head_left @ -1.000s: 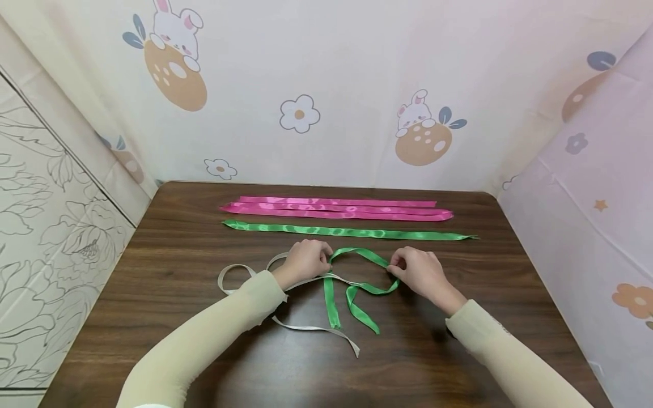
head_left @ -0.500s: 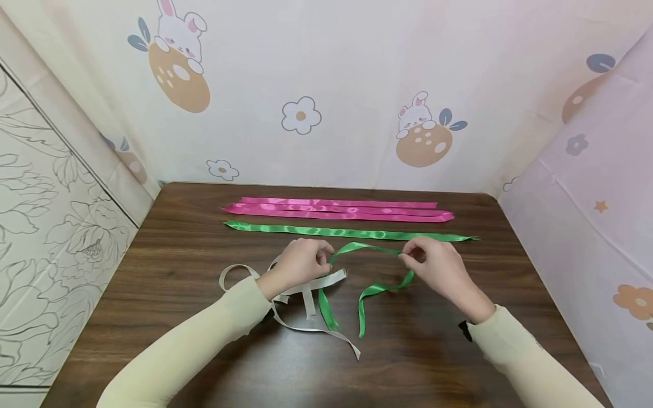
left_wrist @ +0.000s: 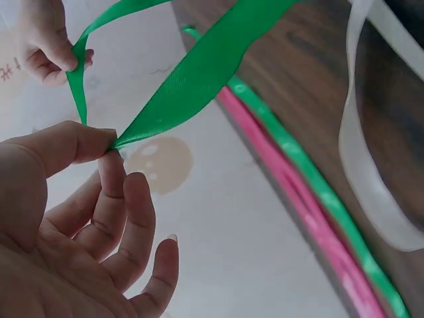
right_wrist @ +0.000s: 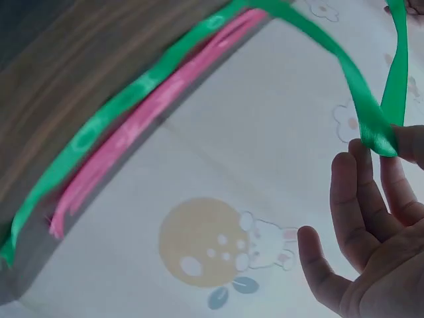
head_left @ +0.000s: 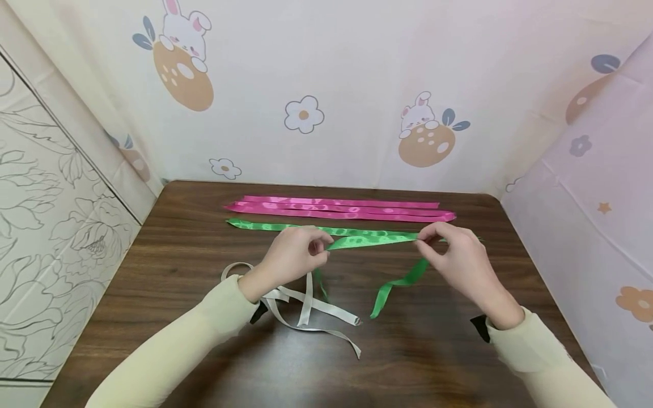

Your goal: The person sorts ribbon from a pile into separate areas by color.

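A green satin ribbon (head_left: 369, 242) is stretched nearly straight between my two hands, raised over the table. My left hand (head_left: 296, 254) pinches it between thumb and forefinger, the other fingers loosely bent, as the left wrist view shows. At the other end of the stretch, my right hand (head_left: 459, 258) pinches the ribbon the same way; in the right wrist view the ribbon (right_wrist: 364, 106) folds at the fingertips. One loose tail hangs down from each hand. Below my left hand, a white ribbon (head_left: 326, 309) lies in loose loops, partly hidden by the wrist.
Along the back of the brown wooden table (head_left: 204, 340) lie folded pink ribbons (head_left: 336, 211). A second green ribbon (head_left: 255, 225) lies flat in front of them, partly covered by the held one. A curtain printed with rabbits (head_left: 352, 102) hangs behind the table.
My hands have risen and drawn apart, the right one moving right. The green loop has opened into a taut stretch. The white ribbon has slipped off it onto the table.
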Demonstrator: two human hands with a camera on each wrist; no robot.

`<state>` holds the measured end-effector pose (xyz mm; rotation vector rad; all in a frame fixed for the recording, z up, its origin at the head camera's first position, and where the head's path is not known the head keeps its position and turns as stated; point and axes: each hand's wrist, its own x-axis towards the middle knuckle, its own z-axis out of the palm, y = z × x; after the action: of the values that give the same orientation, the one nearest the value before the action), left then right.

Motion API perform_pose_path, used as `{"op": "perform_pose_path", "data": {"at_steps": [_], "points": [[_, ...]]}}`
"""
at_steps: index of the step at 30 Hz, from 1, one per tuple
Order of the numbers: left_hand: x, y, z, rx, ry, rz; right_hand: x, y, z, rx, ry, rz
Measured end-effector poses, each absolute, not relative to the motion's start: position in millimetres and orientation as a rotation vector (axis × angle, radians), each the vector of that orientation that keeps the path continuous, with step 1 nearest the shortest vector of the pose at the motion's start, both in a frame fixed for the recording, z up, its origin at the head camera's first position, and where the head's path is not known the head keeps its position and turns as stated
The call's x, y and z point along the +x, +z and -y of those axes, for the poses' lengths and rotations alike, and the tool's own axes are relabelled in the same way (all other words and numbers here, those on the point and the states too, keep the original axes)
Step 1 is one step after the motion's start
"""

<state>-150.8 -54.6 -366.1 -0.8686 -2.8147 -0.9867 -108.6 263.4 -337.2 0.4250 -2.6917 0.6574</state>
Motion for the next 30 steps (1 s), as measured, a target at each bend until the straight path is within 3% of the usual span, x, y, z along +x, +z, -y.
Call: {"op": "perform_pose_path", "data": {"at_steps": [10,30], "points": [[-150.0,-350.7,68.9,-0.883,-0.865,2.673,-106.7,-325.1,-264.5,0.446,0.612,2.651],[-178.7,-357.9,133.7,-0.752,-1.160,2.741,-114.1,-328.4,-280.8,0.420,0.562,2.743]]}}
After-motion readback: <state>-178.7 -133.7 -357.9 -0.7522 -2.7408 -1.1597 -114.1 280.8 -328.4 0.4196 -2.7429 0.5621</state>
